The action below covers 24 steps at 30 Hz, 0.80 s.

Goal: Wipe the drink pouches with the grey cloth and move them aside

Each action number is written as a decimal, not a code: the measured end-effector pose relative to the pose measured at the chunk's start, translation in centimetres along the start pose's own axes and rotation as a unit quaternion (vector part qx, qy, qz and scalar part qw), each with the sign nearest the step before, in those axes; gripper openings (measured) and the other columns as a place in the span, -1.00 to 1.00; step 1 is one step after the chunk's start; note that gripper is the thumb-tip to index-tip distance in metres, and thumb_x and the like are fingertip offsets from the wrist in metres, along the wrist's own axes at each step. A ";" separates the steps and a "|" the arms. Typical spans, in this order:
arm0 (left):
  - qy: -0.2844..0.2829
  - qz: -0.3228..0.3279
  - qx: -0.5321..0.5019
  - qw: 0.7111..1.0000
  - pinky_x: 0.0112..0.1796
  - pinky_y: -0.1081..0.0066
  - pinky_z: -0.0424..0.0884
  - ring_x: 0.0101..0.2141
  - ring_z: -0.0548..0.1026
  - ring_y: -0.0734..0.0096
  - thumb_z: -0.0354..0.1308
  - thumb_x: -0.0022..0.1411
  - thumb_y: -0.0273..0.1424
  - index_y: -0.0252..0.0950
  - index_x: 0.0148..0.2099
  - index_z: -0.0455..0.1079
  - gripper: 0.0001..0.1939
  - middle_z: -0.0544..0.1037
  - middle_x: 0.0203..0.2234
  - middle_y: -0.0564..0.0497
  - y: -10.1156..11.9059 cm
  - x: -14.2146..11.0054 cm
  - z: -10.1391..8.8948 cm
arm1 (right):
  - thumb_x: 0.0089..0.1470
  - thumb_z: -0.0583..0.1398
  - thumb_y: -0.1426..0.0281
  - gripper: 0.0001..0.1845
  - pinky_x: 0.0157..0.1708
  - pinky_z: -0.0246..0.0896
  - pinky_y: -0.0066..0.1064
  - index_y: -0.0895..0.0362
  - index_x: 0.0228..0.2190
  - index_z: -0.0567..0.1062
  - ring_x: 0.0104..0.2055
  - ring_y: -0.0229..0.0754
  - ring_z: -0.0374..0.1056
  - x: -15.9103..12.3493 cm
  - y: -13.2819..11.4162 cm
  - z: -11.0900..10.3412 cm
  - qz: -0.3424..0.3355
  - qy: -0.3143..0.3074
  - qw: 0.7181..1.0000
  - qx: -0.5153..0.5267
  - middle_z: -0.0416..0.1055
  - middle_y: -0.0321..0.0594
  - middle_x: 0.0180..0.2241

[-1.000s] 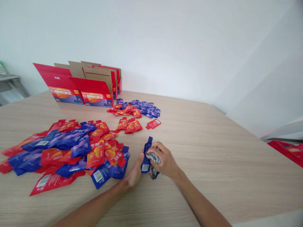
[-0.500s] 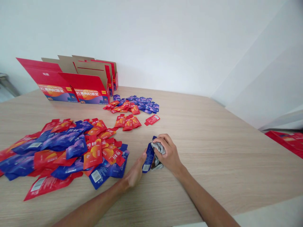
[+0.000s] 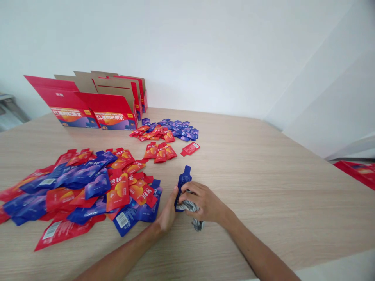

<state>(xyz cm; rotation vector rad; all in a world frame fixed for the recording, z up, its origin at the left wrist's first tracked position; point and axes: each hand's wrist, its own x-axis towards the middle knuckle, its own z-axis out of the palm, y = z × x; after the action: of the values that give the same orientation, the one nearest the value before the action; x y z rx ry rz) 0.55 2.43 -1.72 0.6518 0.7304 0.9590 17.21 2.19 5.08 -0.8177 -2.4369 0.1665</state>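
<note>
A blue pouch point(image 3: 184, 177) with a narrow neck is held up over the table by my left hand point(image 3: 168, 212), thumb along its left edge. My right hand point(image 3: 206, 203) is closed on a crumpled grey-and-white striped cloth point(image 3: 190, 205), pressed against the pouch's face. A loose end of the cloth hangs below my right hand. The lower part of the pouch is partly hidden by the cloth and fingers. Left of my hands lies a large mixed pile of red pouches point(image 3: 117, 191) and blue pouches point(image 3: 97, 185).
Open red cartons point(image 3: 114, 113) stand at the back left. Before them lie small groups of blue pouches point(image 3: 184, 132) and red pouches point(image 3: 160, 152), with a single red pouch point(image 3: 191, 148) to the right. A red object point(image 3: 356, 171) shows beyond the table's right edge.
My right hand and the cloth have moved down along the pouch, uncovering its neck. The pouch's face has turned more into view.
</note>
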 end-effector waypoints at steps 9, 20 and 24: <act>-0.077 0.034 0.069 0.994 0.32 0.06 0.08 0.26 0.31 -0.05 0.28 0.09 0.13 -0.29 -0.03 0.59 -0.37 0.61 0.02 -0.11 2.1 -1.5 2.7 | 0.10 0.18 0.54 -0.76 -0.10 0.37 -0.25 0.04 -0.19 0.48 -0.10 -0.07 0.39 0.2 0.2 -0.3 0.144 0.211 0.967 -0.019 0.38 -0.15 -0.17; 0.037 -0.013 -0.071 0.997 0.01 0.26 0.43 -0.10 0.54 0.18 0.29 0.17 -0.08 -0.28 -0.25 0.51 -0.65 0.58 -0.34 -0.02 0.3 0.2 -0.1 | 0.02 0.34 0.46 -0.73 -0.08 0.38 -0.31 0.05 -0.19 0.51 -0.11 -0.11 0.40 0.1 -0.1 0.1 0.005 -0.013 1.000 0.003 0.43 -0.17 -0.12; -0.007 -0.027 -0.117 0.993 0.02 0.27 0.39 -0.03 0.51 0.13 0.33 0.15 -0.15 -0.29 -0.23 0.51 -0.69 0.59 -0.30 -0.06 0.5 0.0 0.2 | 0.01 0.36 0.45 -0.72 -0.07 0.37 -0.31 0.05 -0.19 0.51 -0.12 -0.10 0.41 0.2 -0.2 0.0 0.002 -0.002 1.000 0.000 0.43 -0.17 -0.13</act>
<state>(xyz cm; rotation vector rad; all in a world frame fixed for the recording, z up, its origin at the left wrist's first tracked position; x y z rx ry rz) 0.44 2.58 -1.27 0.4318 0.6086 0.9717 17.02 2.16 5.25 -0.8238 -2.4398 0.1700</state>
